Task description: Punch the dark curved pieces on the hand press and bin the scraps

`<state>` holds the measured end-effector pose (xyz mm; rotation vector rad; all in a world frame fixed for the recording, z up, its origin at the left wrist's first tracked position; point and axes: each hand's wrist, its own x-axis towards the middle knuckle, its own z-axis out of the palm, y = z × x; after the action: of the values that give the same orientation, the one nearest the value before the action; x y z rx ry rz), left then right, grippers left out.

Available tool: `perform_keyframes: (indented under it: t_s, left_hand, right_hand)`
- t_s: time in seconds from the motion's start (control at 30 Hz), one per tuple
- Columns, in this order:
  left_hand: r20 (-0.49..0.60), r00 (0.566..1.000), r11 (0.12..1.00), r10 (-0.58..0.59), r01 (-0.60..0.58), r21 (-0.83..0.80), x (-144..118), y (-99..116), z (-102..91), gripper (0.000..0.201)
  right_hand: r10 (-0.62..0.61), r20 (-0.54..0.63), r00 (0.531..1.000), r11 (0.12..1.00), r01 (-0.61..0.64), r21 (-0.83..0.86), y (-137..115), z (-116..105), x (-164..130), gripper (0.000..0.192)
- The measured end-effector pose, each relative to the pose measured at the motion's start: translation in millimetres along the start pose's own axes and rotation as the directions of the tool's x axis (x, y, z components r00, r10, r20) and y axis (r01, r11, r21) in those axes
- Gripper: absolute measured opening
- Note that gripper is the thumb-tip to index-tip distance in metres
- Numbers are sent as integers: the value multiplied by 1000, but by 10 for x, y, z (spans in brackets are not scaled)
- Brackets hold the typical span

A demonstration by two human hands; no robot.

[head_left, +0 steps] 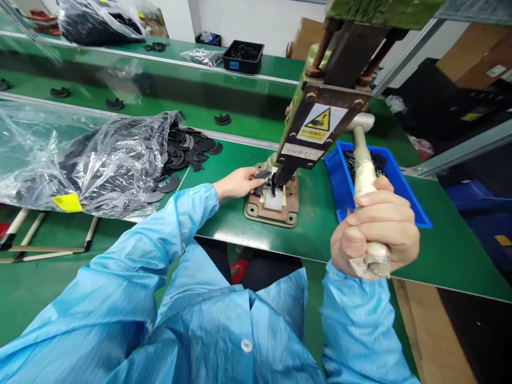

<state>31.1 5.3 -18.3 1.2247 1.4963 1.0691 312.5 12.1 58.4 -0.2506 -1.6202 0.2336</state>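
A blue tray sits on the green table just right of the press, with small dark parts inside; the lever partly hides them. On the left a clear plastic bag lies open, and flat black parts spill from its mouth onto the table. Farther back, a black bin holds more dark pieces, and another filled bag rests on the rear shelf.

The left hand pinches a black part between fingertips and holds it on the press base, right under the ram. The right hand is closed in a full fist around the cloth-wrapped lever. The press head blocks the view behind it.

Single black parts lie scattered on the back belts. Cardboard boxes stand at the right wall.
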Motion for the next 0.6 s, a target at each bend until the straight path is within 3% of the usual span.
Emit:
perform_keyframes:
  t_s: [0.2, 0.4, 0.6]
  left_hand:
    - [11, 1000, 999, 25, -25, -22, 136, -84, 47, 21]
    - [-8, 998, 993, 57, -56, 107, 168, -69, 1, 24]
    - [33, 991, 988, -131, 127, 90, 155, 102, 11, 24]
  right_hand:
    - [-6, -63, 998, 1000, 6, -2, 4, 70, 4, 36]
    - [-27, -126, 992, 1000, 28, 6, 39, 134, 8, 40]
    - [-38, -161, 986, 999, 42, 25, 79, 166, -3, 38]
